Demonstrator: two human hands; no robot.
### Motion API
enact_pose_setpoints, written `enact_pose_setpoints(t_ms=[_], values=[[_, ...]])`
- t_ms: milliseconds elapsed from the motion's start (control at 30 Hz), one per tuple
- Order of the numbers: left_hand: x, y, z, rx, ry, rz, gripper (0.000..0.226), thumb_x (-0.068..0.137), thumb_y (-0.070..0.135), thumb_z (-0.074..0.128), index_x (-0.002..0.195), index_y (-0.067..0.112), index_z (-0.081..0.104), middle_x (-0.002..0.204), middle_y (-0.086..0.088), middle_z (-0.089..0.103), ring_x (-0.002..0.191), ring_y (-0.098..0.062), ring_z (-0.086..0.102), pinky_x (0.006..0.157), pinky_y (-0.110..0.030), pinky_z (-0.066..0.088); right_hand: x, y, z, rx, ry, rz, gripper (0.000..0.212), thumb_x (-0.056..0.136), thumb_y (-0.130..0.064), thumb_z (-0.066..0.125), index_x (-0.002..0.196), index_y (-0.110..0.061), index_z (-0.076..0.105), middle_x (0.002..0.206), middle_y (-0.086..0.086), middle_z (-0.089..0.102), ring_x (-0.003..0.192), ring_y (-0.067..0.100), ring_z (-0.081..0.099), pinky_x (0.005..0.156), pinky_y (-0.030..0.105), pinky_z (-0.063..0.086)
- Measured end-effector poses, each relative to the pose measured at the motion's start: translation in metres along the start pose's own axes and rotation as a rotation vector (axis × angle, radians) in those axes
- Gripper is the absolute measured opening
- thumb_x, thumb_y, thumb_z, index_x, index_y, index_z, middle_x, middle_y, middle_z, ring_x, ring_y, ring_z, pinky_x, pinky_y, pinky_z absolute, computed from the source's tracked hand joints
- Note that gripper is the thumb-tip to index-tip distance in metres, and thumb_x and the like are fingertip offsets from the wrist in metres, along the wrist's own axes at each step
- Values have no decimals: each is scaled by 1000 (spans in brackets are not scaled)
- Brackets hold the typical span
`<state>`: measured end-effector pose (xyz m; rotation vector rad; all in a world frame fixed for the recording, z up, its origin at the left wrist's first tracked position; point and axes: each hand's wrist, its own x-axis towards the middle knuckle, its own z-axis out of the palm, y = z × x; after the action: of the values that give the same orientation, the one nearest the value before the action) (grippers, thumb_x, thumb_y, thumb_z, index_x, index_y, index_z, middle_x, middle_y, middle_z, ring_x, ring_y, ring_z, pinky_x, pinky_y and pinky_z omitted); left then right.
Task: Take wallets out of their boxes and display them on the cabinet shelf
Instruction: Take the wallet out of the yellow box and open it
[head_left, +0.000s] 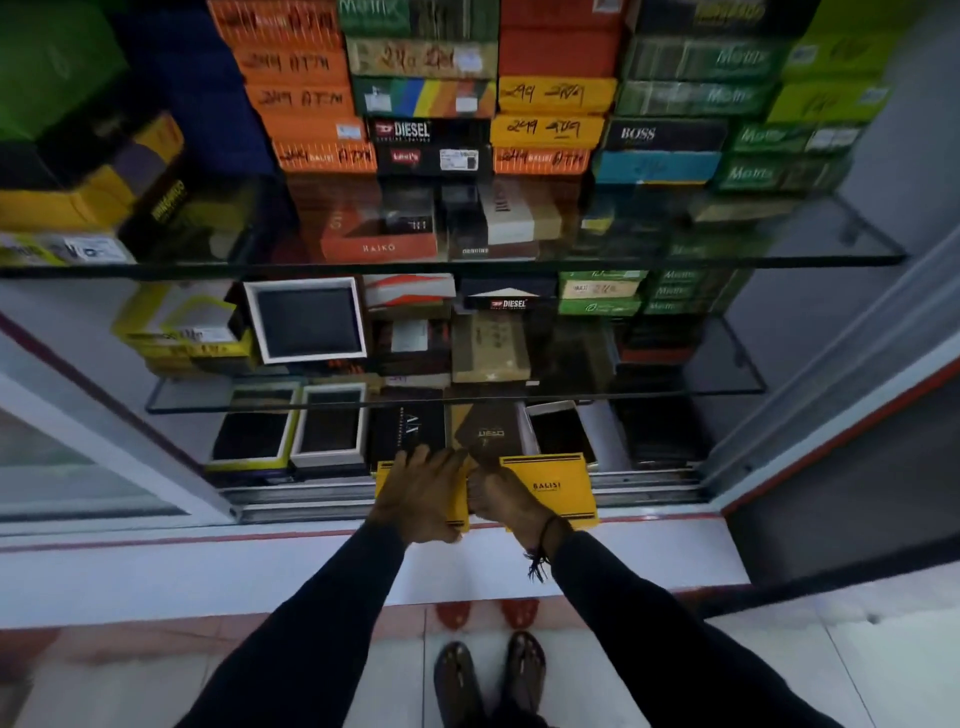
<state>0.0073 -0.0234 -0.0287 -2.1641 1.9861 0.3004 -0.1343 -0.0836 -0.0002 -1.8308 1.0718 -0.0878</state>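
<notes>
Both hands (457, 491) grip a yellow Balisi box (553, 488).

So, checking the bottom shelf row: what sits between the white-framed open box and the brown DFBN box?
Head view: a black AX box stands between them.

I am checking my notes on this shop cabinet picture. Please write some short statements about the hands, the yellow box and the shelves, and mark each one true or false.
1. Both hands are on yellow box parts at the cabinet's bottom edge. True: the left hand covers one part and the right hand holds the yellow lid.
2. The yellow lid reads DIESEL. False: it reads BALISI.
3. The shelves are glass. True.
4. The orange boxes stand on the bottom shelf. False: they are stacked on the top shelf.
5. The person wears a dark cord on the right wrist. True.
</notes>
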Motion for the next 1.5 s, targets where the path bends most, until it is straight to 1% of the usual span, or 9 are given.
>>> enact_pose_setpoints(t_ms=[133, 267, 467, 633, 800, 1000, 1167, 1300, 1500], values=[[1, -11, -1, -62, 41, -10, 116, 47, 60, 78, 148, 25, 32, 140, 0, 56, 122, -28, 50, 98, -47, 36, 11, 7, 7, -52, 28, -23, 18, 95, -19, 49, 80, -27, 55, 93, 5, 63, 95, 28, 64, 95, 48, 56], [-6, -27, -13, -304, 103, -4, 114, 42, 60, 83, 143, 29, 40, 139, 3, 55, 124, -25, 53, 101, -47, 40, 23, 6, 17, 111, 58, 183, 27, 91, -18, 55, 65, -27, 57, 88, 13, 68, 98, 37, 69, 90, 48, 57], [-29, -54, -44, -726, 101, -56, 120, 44, 44, 92, 148, 35, 33, 134, 11, 46, 122, -15, 48, 97, -39, 50, 28, 11, 26, -44, 178, 265, 12, 78, -22, 72, 80, -12, 77, 87, 6, 77, 81, 18, 68, 59, 22, 48], [-63, -101, -46, -1069, 43, -99, 112, 47, 9, 95, 142, 38, 42, 133, 4, 55, 124, -17, 57, 99, -41, 56, 25, 13, 24, -82, 318, 282, 9, 70, -3, 70, 68, -11, 73, 83, 8, 77, 86, 28, 71, 74, 36, 60], [-91, -126, -19, -1285, -20, -229, 108, 56, -15, 89, 135, 43, 44, 134, -3, 55, 118, -27, 63, 87, -52, 62, 30, 9, 14, -59, 371, 259, 4, 75, -9, 72, 77, -12, 74, 89, 7, 77, 90, 26, 71, 78, 39, 62], [-86, -97, 6, -1133, -87, -255, 92, 52, -10, 93, 118, 39, 51, 117, 10, 63, 103, -8, 63, 74, -22, 58, 32, 8, 15, -126, 298, 229, 9, 75, -15, 73, 83, -13, 76, 93, 4, 77, 92, 22, 71, 78, 31, 60], [-70, -73, 25, -1070, -35, -274, 98, 46, 5, 98, 122, 44, 49, 115, 8, 68, 109, -18, 66, 89, -41, 60, 32, 13, 10, -167, 307, 224, 13, 78, -18, 75, 87, -9, 77, 92, 5, 77, 91, 20, 71, 81, 29, 57], [-55, -59, 33, -915, -26, -269, 111, 45, 26, 96, 139, 37, 38, 108, 10, 68, 99, -11, 66, 81, -39, 62, 35, 15, 7, -198, 317, 215, 11, 75, -16, 76, 84, -10, 78, 90, 6, 78, 89, 22, 72, 78, 31, 58], [-43, -44, 35, -861, 64, -267, 96, 61, 13, 93, 141, 31, 41, 97, 16, 66, 89, -8, 67, 74, -27, 59, 42, 13, 15, -245, 231, 197, 18, 73, -10, 79, 91, -10, 75, 99, 8, 75, 95, 23, 71, 78, 32, 61]])
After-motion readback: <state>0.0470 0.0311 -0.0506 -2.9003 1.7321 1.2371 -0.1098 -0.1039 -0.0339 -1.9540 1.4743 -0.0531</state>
